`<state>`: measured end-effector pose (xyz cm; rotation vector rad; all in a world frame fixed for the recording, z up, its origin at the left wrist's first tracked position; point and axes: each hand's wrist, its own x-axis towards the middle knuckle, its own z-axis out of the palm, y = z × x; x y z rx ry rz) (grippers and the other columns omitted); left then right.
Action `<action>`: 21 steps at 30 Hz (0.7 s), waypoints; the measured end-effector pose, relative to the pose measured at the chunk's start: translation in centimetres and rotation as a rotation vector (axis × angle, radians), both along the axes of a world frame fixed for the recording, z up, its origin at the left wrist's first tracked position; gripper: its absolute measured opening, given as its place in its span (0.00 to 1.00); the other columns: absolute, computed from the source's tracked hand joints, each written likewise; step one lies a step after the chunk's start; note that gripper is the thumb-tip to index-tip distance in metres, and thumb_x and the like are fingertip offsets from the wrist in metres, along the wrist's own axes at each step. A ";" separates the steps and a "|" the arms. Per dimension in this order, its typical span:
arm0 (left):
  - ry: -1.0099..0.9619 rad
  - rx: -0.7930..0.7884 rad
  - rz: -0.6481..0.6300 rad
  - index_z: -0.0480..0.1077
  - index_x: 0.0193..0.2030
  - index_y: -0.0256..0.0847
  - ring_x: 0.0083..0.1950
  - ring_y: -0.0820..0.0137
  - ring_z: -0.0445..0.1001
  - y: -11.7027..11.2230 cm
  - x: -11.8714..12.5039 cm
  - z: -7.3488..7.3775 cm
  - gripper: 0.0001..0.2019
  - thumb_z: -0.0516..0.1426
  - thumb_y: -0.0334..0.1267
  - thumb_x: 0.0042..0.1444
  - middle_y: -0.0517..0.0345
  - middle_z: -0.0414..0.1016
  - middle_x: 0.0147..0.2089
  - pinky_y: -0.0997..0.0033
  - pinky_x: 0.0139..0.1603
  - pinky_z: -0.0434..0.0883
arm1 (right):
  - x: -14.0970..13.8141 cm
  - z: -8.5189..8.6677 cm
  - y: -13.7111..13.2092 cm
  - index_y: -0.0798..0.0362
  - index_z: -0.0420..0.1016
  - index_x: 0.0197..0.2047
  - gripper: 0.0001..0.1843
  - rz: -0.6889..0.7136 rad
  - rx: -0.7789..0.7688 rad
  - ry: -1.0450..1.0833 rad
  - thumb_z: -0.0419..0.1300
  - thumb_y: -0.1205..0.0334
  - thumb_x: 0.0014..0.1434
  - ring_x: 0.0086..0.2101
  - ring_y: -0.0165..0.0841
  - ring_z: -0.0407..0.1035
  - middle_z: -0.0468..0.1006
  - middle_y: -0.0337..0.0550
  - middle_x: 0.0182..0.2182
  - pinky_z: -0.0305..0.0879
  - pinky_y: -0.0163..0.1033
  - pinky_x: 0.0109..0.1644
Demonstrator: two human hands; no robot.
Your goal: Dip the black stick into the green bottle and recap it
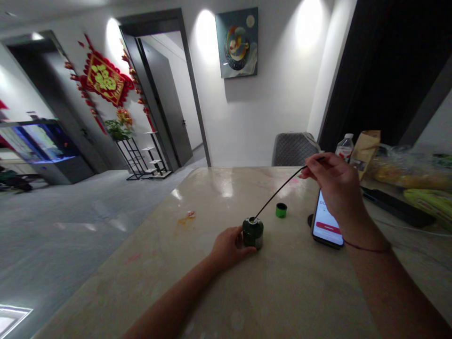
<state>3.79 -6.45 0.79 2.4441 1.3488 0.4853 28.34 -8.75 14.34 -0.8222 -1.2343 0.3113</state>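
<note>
A small dark green bottle (pixel 253 235) stands upright on the table, its pale-rimmed mouth uncapped. Fingers of my left hand (pixel 229 247) wrap round its left and near side. Between the fingertips of my right hand (pixel 334 181) is the upper end of a long, thin dark stick (pixel 280 189). The stick slants down to the left, and its lower end is at the bottle's mouth; how far it goes inside is hidden. Just behind and right of the bottle sits a green cap (pixel 281 211), dark on top.
Under my right wrist a lit phone (pixel 326 228) leans on a dark round support. Along the right side are a black case-like object (pixel 399 207), a plastic bottle (pixel 345 146), a paper bag (pixel 365 148) and plastic-wrapped food (pixel 413 167). A grey chair (pixel 295 148) stands behind the table (pixel 212 197).
</note>
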 end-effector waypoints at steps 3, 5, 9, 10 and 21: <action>-0.002 0.006 0.007 0.67 0.41 0.41 0.35 0.68 0.67 0.0 0.0 0.0 0.25 0.56 0.57 0.41 0.57 0.71 0.35 0.72 0.34 0.61 | -0.2 -0.1 0.0 0.52 0.69 0.32 0.10 0.018 0.001 -0.006 0.60 0.55 0.50 0.24 0.27 0.69 0.73 0.36 0.22 0.68 0.34 0.30; 0.003 0.010 0.003 0.68 0.40 0.41 0.34 0.68 0.67 0.0 0.0 0.0 0.25 0.56 0.58 0.41 0.57 0.71 0.33 0.73 0.33 0.60 | -0.4 -0.2 0.1 0.53 0.69 0.32 0.10 0.031 -0.001 -0.004 0.60 0.55 0.50 0.24 0.26 0.69 0.72 0.36 0.22 0.68 0.33 0.30; -0.012 0.025 -0.009 0.68 0.41 0.41 0.33 0.69 0.67 0.0 0.0 -0.2 0.26 0.55 0.59 0.41 0.58 0.70 0.32 0.73 0.32 0.60 | -0.8 -0.6 0.3 0.53 0.69 0.31 0.09 0.077 -0.033 -0.020 0.60 0.56 0.50 0.24 0.26 0.69 0.72 0.36 0.22 0.68 0.33 0.30; -0.017 0.029 -0.009 0.68 0.41 0.41 0.33 0.69 0.67 0.0 0.0 -0.2 0.26 0.55 0.59 0.41 0.58 0.71 0.32 0.73 0.32 0.60 | -1.0 -0.7 0.4 0.53 0.69 0.31 0.09 0.092 -0.047 -0.027 0.60 0.56 0.50 0.24 0.26 0.69 0.72 0.36 0.22 0.67 0.33 0.30; -0.034 0.036 -0.011 0.68 0.41 0.41 0.32 0.69 0.66 0.2 -0.1 -0.3 0.26 0.55 0.59 0.41 0.57 0.71 0.32 0.73 0.31 0.59 | -3.8 -3.1 1.8 0.55 0.68 0.30 0.11 0.322 -0.254 -0.095 0.59 0.55 0.50 0.24 0.25 0.67 0.70 0.36 0.22 0.66 0.33 0.30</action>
